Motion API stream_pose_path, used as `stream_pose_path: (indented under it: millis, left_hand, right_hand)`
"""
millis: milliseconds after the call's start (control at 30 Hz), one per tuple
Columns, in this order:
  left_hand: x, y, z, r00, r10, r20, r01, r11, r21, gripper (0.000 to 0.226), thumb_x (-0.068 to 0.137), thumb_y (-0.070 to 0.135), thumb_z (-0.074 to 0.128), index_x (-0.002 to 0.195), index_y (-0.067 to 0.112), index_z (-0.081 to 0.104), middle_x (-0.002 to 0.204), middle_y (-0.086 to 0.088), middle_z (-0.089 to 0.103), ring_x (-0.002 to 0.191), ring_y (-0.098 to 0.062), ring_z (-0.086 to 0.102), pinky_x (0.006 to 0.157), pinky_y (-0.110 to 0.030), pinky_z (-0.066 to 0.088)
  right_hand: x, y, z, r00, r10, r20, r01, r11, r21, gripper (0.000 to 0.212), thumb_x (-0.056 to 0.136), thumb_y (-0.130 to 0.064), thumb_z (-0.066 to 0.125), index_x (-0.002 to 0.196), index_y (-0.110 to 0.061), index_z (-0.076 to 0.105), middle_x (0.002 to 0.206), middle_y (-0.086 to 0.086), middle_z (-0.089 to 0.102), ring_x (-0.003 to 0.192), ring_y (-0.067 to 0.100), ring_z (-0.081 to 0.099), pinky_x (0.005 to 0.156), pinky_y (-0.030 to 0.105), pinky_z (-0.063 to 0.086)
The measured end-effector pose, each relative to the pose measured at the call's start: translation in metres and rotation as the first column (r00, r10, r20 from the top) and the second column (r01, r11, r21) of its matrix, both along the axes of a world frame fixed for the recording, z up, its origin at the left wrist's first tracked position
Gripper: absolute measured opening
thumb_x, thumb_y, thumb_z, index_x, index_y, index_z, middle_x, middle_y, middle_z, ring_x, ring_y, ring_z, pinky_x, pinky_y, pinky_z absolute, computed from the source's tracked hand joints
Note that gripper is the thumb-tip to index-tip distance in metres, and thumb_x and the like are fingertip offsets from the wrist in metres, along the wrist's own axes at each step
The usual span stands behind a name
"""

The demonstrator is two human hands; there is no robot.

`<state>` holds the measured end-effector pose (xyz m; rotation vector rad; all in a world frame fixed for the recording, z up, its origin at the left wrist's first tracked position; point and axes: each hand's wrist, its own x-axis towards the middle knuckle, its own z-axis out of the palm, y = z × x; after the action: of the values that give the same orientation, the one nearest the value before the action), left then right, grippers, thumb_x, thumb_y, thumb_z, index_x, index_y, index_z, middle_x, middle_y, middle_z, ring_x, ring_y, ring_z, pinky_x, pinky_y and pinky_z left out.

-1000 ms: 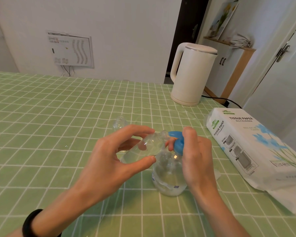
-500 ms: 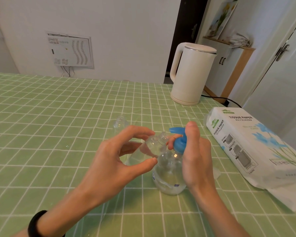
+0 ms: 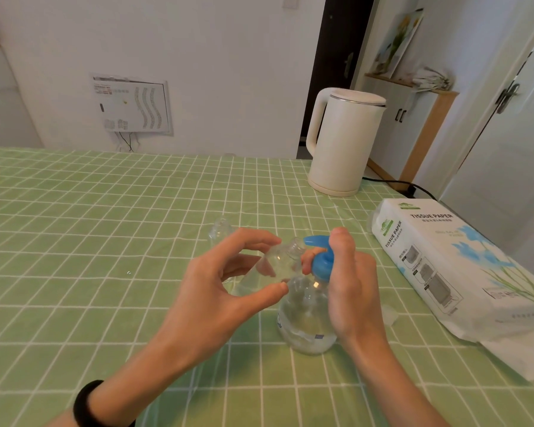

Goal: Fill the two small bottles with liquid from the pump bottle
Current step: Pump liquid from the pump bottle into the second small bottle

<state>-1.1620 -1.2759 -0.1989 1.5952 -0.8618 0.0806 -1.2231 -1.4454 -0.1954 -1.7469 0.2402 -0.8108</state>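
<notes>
On the tabletop [image 3: 105,241], the left grip [image 3: 216,291] is pinching a small bottle [image 3: 279,261] under the spout [image 3: 313,241]; at 3 o'clock the right grip [image 3: 349,282] is clasping the pump bottle [image 3: 305,318]. Filling step, I'd say; next needs a steady press.

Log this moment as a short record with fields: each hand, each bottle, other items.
left hand: pinches tilted small bottle, its mouth at the blue spout
right hand: grips pump bottle, one finger atop pump head
second small bottle: on table, behind left hand
other: kettle, tissue pack
</notes>
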Motion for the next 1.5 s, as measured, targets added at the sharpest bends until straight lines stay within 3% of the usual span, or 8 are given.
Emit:
stream_pose_path:
  millis: [333, 500, 733, 867, 1100, 1233, 1333, 1500]
  left_hand:
    - [0.000, -0.002, 0.002, 1.000, 0.002, 0.006, -0.002, 1.000, -0.013, 0.045, 0.077, 0.037, 0.084, 0.120, 0.037, 0.070, 0.120, 0.011, 0.074, 0.104, -0.018, 0.077, 0.097, -0.022, 0.056]
    - [-0.001, -0.001, 0.001, 1.000, 0.003, 0.004, -0.003, 1.000, -0.019, 0.045, 0.077, 0.036, 0.084, 0.120, 0.037, 0.070, 0.120, 0.011, 0.074, 0.104, -0.017, 0.077, 0.097, -0.021, 0.056]
    - [-0.007, 0.007, -0.003, 0.996, 0.004, -0.092, -0.011, 0.997, -0.075, 0.044, 0.074, 0.034, 0.086, 0.115, 0.037, 0.070, 0.118, 0.007, 0.076, 0.105, -0.021, 0.078, 0.095, -0.030, 0.060]
    - [-0.013, 0.019, -0.012, 0.982, -0.006, -0.191, -0.014, 0.995, -0.101, 0.047, 0.072, 0.031, 0.089, 0.115, 0.034, 0.071, 0.117, 0.003, 0.076, 0.097, -0.025, 0.080, 0.092, -0.035, 0.063]
    - [-0.022, 0.039, -0.028, 0.956, 0.016, -0.292, -0.053, 0.991, -0.121, 0.050, 0.070, 0.028, 0.091, 0.116, 0.031, 0.071, 0.122, -0.002, 0.076, 0.100, -0.029, 0.080, 0.094, -0.041, 0.063]
    - [-0.025, 0.041, -0.033, 0.948, 0.011, -0.318, -0.056, 0.990, -0.130, 0.050, 0.068, 0.028, 0.091, 0.114, 0.031, 0.072, 0.123, -0.003, 0.076, 0.102, -0.029, 0.080, 0.100, -0.054, 0.059]
    - [-0.029, 0.043, -0.036, 0.951, 0.017, -0.307, -0.057, 0.991, -0.123, 0.050, 0.066, 0.029, 0.090, 0.113, 0.034, 0.073, 0.122, 0.000, 0.076, 0.109, -0.029, 0.077, 0.101, -0.053, 0.057]
    - [-0.032, 0.047, -0.043, 0.958, 0.003, -0.287, -0.042, 0.991, -0.127, 0.051, 0.064, 0.031, 0.091, 0.111, 0.036, 0.073, 0.123, 0.001, 0.076, 0.106, -0.024, 0.079, 0.097, -0.033, 0.061]
  right_hand:
    - [0.001, -0.001, 0.001, 0.998, -0.017, -0.065, 0.017, 1.000, -0.003, 0.062, 0.090, -0.062, 0.032, 0.052, -0.024, 0.063, 0.058, -0.004, 0.068, 0.053, 0.024, 0.051, 0.055, 0.039, 0.045]
    - [0.000, -0.001, -0.002, 0.999, -0.030, -0.041, 0.029, 0.999, -0.018, 0.072, 0.097, -0.068, 0.026, 0.056, -0.025, 0.066, 0.067, 0.003, 0.075, 0.065, 0.041, 0.062, 0.065, 0.047, 0.051]
    - [0.009, 0.001, -0.009, 0.995, -0.097, -0.001, 0.097, 0.995, -0.039, 0.066, 0.095, -0.071, 0.028, 0.056, -0.037, 0.069, 0.069, 0.022, 0.071, 0.072, 0.034, 0.069, 0.075, 0.034, 0.053]
    - [0.031, 0.001, -0.007, 0.992, -0.126, -0.032, 0.124, 0.991, -0.039, 0.071, 0.097, -0.069, 0.028, 0.060, -0.028, 0.072, 0.072, -0.005, 0.079, 0.069, 0.012, 0.072, 0.075, 0.034, 0.055]
    - [0.058, 0.000, 0.002, 0.987, -0.108, -0.120, 0.103, 0.993, -0.051, 0.092, 0.090, -0.074, 0.027, 0.069, 0.006, 0.068, 0.074, -0.017, 0.079, 0.064, 0.015, 0.066, 0.070, 0.038, 0.053]
    - [0.049, -0.006, 0.010, 0.970, -0.010, -0.244, 0.012, 1.000, 0.003, 0.084, 0.090, -0.077, 0.028, 0.084, -0.009, 0.078, 0.093, -0.008, 0.083, 0.071, 0.025, 0.063, 0.077, 0.043, 0.054]
    - [0.027, -0.018, 0.016, 0.963, 0.076, -0.258, -0.065, 0.997, 0.050, 0.065, 0.093, -0.077, 0.033, 0.115, -0.032, 0.075, 0.123, -0.018, 0.073, 0.109, -0.002, 0.064, 0.096, 0.031, 0.048]
    - [-0.044, -0.065, 0.018, 0.861, -0.286, -0.421, 0.054, 0.874, -0.484, 0.029, 0.100, -0.046, 0.065, 0.127, -0.036, 0.067, 0.123, -0.017, 0.067, 0.107, 0.002, 0.064, 0.086, 0.029, 0.050]
